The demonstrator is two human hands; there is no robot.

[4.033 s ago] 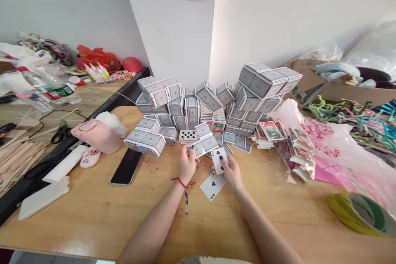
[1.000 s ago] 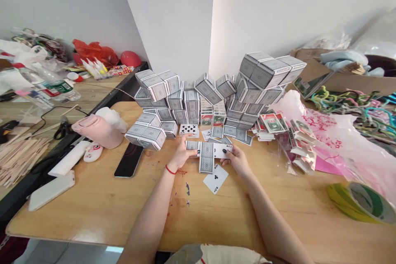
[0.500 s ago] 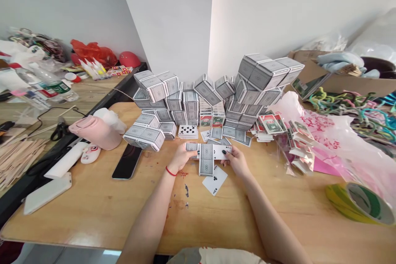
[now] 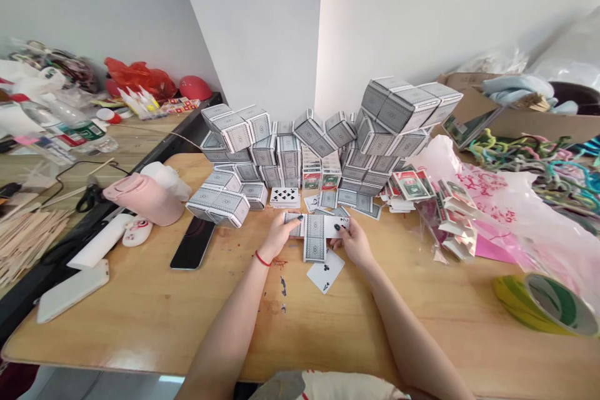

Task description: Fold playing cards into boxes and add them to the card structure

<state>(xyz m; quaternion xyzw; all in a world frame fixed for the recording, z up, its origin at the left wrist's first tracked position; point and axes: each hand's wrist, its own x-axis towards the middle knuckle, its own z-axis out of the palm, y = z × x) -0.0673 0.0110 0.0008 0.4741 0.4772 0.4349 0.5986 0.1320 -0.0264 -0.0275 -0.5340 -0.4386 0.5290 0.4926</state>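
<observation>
Between my hands several playing cards (image 4: 314,244) are joined crosswise, one with its patterned back hanging downward across the others. My left hand (image 4: 280,234) is closed on the patterned left end, thumb on top. At the other end, my right hand (image 4: 352,240) pinches a face-up two of spades (image 4: 330,227). A loose ace of clubs (image 4: 325,272) lies on the table just below. Behind, cubes folded from cards form a stacked structure (image 4: 290,156), with a face-up pile of cards (image 4: 284,196) at its foot.
Card boxes (image 4: 410,186) and opened cartons (image 4: 454,219) lie to the right, near a plastic bag (image 4: 506,194). A tape roll (image 4: 546,305) sits at the right edge. On the left are a black phone (image 4: 192,245), a pink bottle (image 4: 144,199) and a white phone-like object (image 4: 72,292).
My left hand has shifted slightly right, and its thumb lies further over the cards. My right hand keeps its pinch, almost in the same place. The joined cards sit slightly higher.
</observation>
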